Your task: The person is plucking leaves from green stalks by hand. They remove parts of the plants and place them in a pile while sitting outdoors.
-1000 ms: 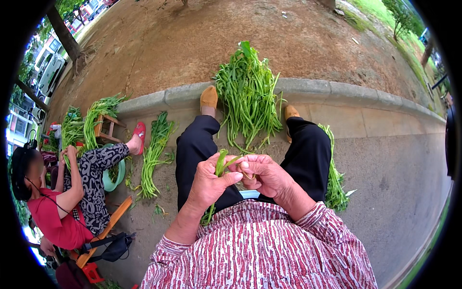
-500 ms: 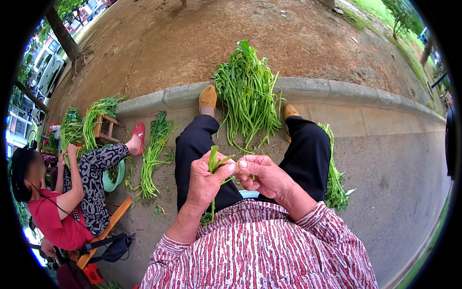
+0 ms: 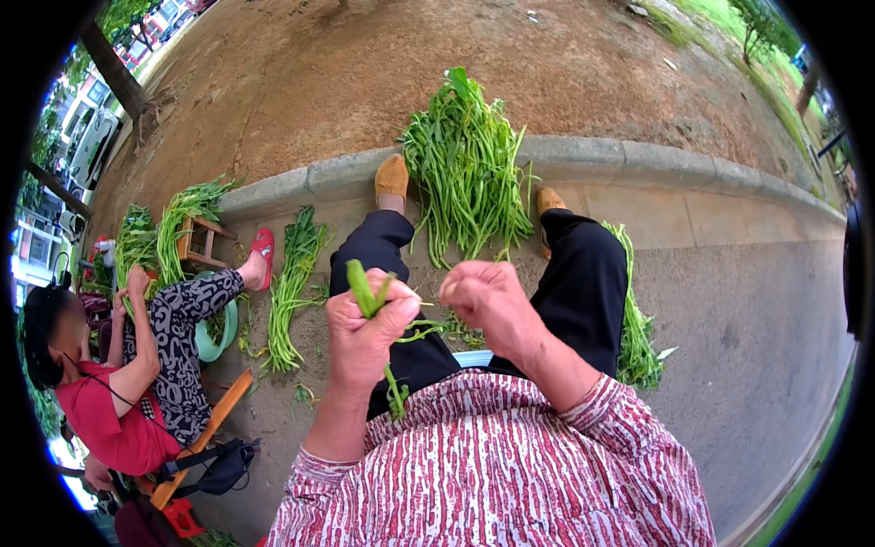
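Observation:
My left hand (image 3: pixel 369 319) is closed around a green leafy stem (image 3: pixel 361 290). Its leaf sticks up above the fist and its stalk hangs down below, against my shirt. A thin pale strand (image 3: pixel 425 304) pokes out beside my left thumb. A little to the right, my right hand (image 3: pixel 492 296) has its fingers curled together in a pinch, smeared by motion; whatever they grip is too small to make out. Ahead, between my feet, lies a large heap of long green stems with leaves (image 3: pixel 469 173). Part of a light blue object (image 3: pixel 473 358) shows between my legs.
More bunches of greens lie left (image 3: pixel 293 292) and right (image 3: pixel 638 319) of my legs. At the left a person in red (image 3: pixel 118 415) sits on a wooden bench (image 3: pixel 202 439), near a pale green basin (image 3: pixel 219 333) and a wooden stool (image 3: pixel 199 244). A concrete kerb (image 3: pixel 583 162) crosses ahead.
My hands were touching at the fingertips and are now apart. The left hand has shifted left with the stem; the right hand has moved slightly forward.

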Tool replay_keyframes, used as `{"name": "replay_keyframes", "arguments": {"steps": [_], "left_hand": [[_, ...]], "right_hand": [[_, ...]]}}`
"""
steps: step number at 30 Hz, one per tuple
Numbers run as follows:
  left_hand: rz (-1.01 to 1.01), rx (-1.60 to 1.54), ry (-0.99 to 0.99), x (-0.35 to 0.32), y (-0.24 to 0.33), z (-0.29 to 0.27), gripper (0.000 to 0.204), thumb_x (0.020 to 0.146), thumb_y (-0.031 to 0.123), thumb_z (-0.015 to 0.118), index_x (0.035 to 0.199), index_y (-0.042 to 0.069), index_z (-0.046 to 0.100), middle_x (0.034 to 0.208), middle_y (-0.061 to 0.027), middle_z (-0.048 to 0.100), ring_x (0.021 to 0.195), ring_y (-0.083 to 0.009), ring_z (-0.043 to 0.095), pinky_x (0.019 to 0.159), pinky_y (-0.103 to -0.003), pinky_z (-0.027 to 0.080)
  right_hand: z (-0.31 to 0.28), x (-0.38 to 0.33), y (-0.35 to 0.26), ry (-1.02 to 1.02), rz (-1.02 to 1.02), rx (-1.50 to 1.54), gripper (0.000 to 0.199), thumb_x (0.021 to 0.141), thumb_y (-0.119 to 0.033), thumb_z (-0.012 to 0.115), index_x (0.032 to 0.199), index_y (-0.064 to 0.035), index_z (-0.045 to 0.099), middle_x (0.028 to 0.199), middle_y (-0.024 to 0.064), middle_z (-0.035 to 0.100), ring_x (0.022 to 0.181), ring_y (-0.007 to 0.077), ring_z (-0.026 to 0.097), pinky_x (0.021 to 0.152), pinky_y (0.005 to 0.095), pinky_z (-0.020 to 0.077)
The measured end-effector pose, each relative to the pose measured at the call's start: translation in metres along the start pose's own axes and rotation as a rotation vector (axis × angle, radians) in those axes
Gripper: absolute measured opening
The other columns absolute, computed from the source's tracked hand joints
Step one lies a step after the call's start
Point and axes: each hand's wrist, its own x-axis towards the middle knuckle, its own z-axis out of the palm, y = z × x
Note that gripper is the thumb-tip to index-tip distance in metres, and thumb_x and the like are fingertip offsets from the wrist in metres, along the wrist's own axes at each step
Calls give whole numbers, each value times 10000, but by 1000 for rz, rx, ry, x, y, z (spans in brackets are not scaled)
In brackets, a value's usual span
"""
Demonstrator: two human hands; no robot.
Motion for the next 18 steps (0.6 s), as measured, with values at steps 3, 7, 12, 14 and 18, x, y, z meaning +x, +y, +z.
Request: {"name": "replay_keyframes", "arguments": {"steps": [3, 7, 12, 14, 18], "left_hand": [[19, -14, 54, 1, 11, -3, 49, 811, -3, 683, 853, -18, 665, 762, 5, 554, 577, -34, 463, 477, -183, 332], [1, 49, 59, 7, 15, -4, 88, 796, 20, 692, 874, -20, 678, 775, -14, 555, 543, -44, 461, 438, -178, 327], [10, 30, -12, 7, 16, -4, 134, 790, -35, 682, 920, -10, 704, 769, 2, 567, 597, -24, 463, 499, -171, 328], [34, -8, -30, 7, 19, -5, 179, 778, -46, 671, 949, -7, 703, 775, -4, 563, 600, -27, 460, 502, -170, 332], [26, -86, -51, 5, 27, -7, 228, 767, -32, 651, 990, -14, 694, 782, -18, 564, 595, -43, 459, 500, -175, 332]], "right_hand": [[-16, 5, 6, 79, 59, 114, 131, 857, -78, 554, 749, -13, 585, 545, -31, 425, 449, 46, 327, 408, 216, 222], [-18, -1, 7, 20, 108, 89, 193, 907, -139, 565, 749, -28, 580, 567, -27, 442, 459, 47, 330, 418, 218, 239], [-12, -5, 5, -52, 31, -46, 158, 886, -140, 591, 768, -35, 594, 603, -42, 470, 497, 35, 356, 450, 205, 259], [-12, -7, 0, -68, -5, -130, 135, 876, -124, 597, 787, -24, 611, 632, -45, 493, 537, 27, 384, 479, 200, 287], [-27, -4, 10, -60, -103, -405, 112, 864, -92, 595, 822, 4, 636, 685, -46, 535, 629, 26, 440, 552, 201, 355]]}}
